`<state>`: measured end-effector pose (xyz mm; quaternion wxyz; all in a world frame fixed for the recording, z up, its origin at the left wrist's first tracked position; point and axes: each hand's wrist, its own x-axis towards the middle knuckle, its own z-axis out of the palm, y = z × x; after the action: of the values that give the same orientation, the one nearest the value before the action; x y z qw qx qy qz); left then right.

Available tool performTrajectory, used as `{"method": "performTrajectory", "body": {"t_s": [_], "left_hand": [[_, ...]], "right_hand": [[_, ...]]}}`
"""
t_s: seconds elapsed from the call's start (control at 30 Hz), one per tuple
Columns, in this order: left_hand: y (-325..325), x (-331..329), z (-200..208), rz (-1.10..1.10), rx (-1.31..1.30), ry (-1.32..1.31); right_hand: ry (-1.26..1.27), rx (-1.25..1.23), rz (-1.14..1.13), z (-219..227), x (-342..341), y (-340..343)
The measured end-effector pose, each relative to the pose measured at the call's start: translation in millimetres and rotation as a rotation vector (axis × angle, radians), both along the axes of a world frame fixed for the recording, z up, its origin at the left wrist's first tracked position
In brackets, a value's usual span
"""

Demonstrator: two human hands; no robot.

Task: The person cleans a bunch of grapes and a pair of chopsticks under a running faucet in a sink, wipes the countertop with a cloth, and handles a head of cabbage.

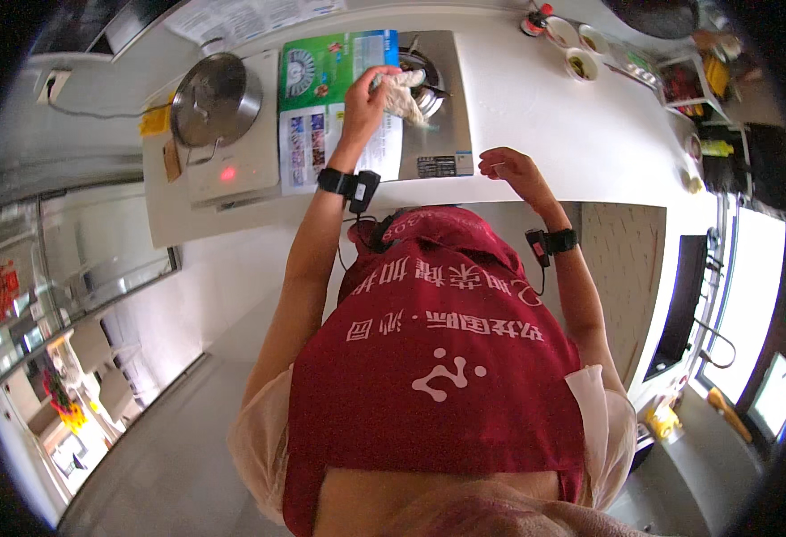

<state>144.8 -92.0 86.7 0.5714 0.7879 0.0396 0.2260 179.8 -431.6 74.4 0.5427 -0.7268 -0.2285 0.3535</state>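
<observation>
My left hand [365, 109] reaches over the counter, its fingers closed on a pale, crumpled cloth [402, 97]. The cloth hangs over the left side of a gas burner [427, 106] set in a steel stove top [447, 148]. Under my left wrist lies a green, blue and white printed sheet [308, 125], which covers part of the stove. My right hand [516, 175] hovers by the counter's front edge, right of the stove. Its fingers are loosely bent and apart, and I see nothing held in them.
A steel pan [217, 98] sits on a white induction cooker [254, 166] with a red light. Small bowls [581, 64] and a red-capped bottle [536, 20] stand at the back right. A rack [693, 85] is beyond them. A power cord [98, 113] runs at the left.
</observation>
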Motion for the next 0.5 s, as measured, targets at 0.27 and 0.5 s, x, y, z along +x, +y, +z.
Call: {"method": "performTrajectory", "body": {"t_s": [0.27, 0.5], "left_hand": [[-101.0, 39.2, -14.5, -0.096, 0.175, -0.155], [-118.7, 74.6, -48.0, -0.079, 0.275, -0.246]], "right_hand": [[0.105, 0.025, -0.234, -25.6, -30.8, -43.9], [0.151, -0.054, -0.312, -27.7, -56.6, -51.7]]}}
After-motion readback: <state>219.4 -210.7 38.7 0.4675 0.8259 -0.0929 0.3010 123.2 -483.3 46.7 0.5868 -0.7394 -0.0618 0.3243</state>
